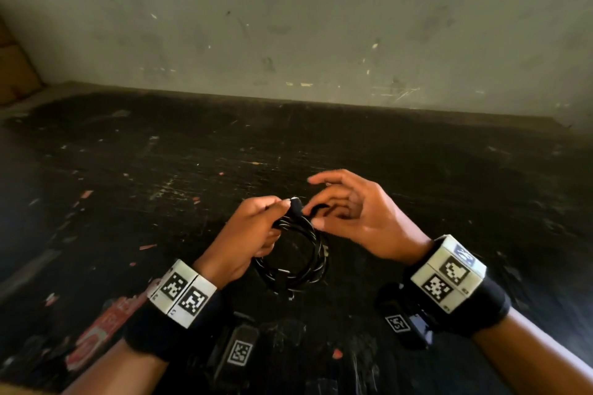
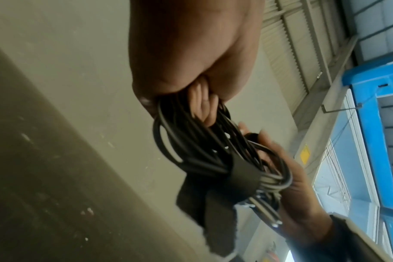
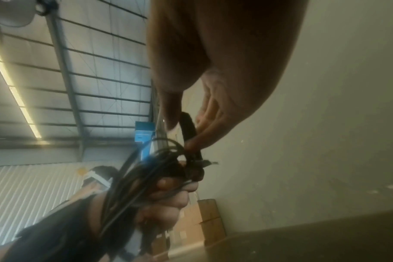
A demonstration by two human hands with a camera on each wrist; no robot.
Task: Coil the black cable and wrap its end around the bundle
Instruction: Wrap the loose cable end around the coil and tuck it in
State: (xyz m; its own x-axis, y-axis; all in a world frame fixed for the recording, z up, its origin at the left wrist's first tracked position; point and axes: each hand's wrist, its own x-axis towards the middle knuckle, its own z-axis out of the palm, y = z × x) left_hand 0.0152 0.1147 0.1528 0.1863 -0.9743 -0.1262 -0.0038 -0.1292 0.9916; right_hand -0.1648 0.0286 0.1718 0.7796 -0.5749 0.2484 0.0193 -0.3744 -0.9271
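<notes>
Coiled black cable [image 1: 293, 253] held above a scuffed dark table [image 1: 128, 170] as its end is wound on.

The left hand [image 1: 247, 234] clenches the top of the glossy round loops; the right hand [image 1: 349, 208], just beside it, pinches a flat matte strap-like end [image 3: 188, 127] between thumb and forefinger, other fingers spread. Should either hold slacken, the springy coil may unwind.

I see the black cable [image 1: 296, 253] gathered into a round coil of several glossy loops, held up above the dark worktop [image 1: 160, 170]. A flat black strap [image 2: 240, 179] bands the loops together at one side of the bundle. A connector end [image 1: 296, 202] sticks up at the coil's top.
</notes>
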